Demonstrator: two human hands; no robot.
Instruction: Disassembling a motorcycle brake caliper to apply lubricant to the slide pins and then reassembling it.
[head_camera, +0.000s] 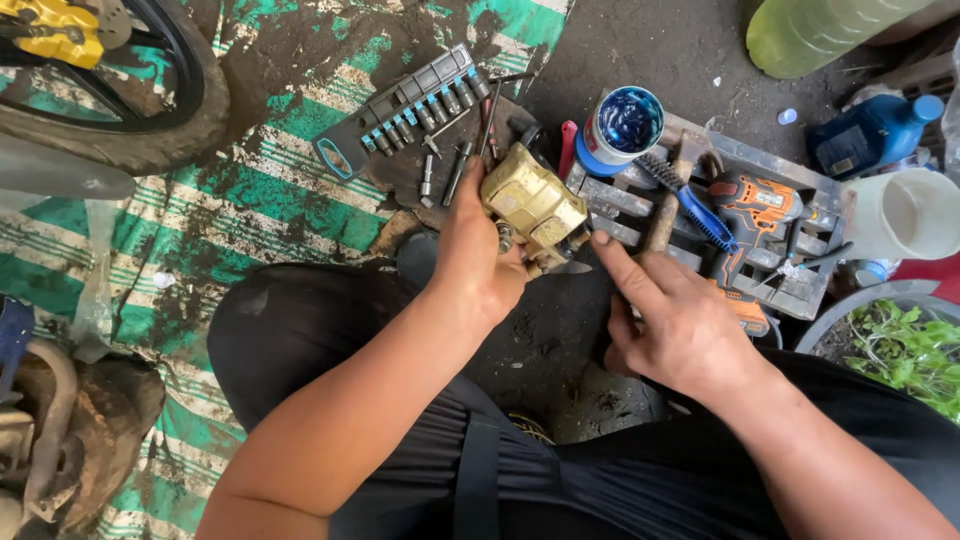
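Gripping a gold brake caliper (535, 205) off the wheel, the left hand (478, 262) held it above the dark ground while the right hand (672, 320), grasping nothing, touched its lower edge with a fingertip. Beyond lay a socket rail (405, 108), loose bits (441, 170), a blue grease tub (622, 128) and an orange drill (755, 215); the caliper looked dismounted, not yet refitted.

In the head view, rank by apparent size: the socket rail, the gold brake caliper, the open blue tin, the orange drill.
1. Socket rail, the longest.
2. Orange drill and gold brake caliper, held in the left hand: look alike, and the drill is partly hidden.
3. Open blue tin, smallest.
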